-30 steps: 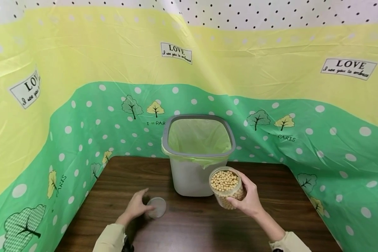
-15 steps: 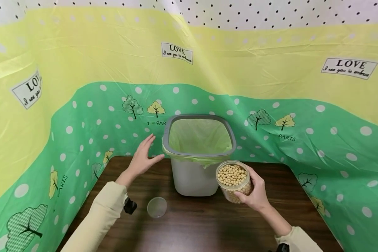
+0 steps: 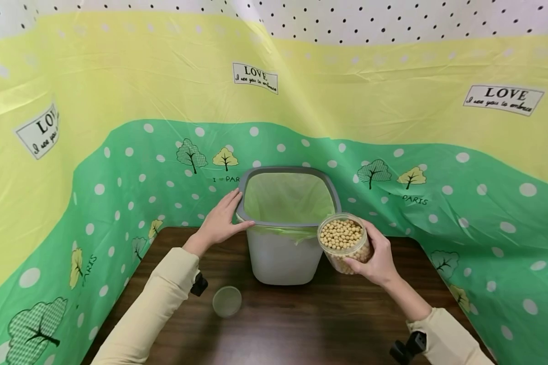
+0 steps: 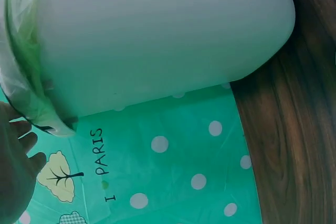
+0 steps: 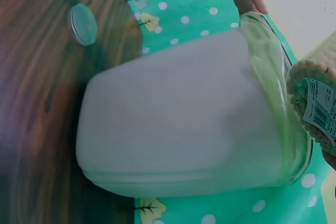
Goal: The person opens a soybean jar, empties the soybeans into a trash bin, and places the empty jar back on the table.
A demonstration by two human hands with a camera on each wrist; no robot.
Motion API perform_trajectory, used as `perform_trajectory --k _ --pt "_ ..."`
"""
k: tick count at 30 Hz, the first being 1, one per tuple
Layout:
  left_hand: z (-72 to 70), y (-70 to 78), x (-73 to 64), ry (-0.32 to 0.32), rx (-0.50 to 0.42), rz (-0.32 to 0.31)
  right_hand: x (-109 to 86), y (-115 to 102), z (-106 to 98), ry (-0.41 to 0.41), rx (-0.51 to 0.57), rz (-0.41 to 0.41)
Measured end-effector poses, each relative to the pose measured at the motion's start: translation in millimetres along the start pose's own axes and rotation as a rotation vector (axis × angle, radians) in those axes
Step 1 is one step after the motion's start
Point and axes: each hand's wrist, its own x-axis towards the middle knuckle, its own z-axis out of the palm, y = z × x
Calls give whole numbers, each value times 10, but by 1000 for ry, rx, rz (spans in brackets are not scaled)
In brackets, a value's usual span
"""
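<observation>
R hand (image 3: 378, 258) is clamped round the bean jar (image 3: 344, 245), mouth up, near R front corner of bin (image 3: 283, 258); opening lies to jar's L, jar-bin contact unclear. L hand (image 3: 219, 221), fingers straight, thumb apart, touches bin's L side.

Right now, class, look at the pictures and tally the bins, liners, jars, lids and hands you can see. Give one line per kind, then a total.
Bin: 1
Liner: 1
Jar: 1
Lid: 1
Left hand and right hand: 2 hands
Total: 6
</observation>
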Motion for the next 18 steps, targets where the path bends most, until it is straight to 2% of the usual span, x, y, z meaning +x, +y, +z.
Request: perform_trajectory --k 9,18 --pt "-3 2 4 -13 18 -25 326 55 -136 -4 -87 19" --pt "-38 16 46 -55 -10 -85 751 233 -226 6 -312 127"
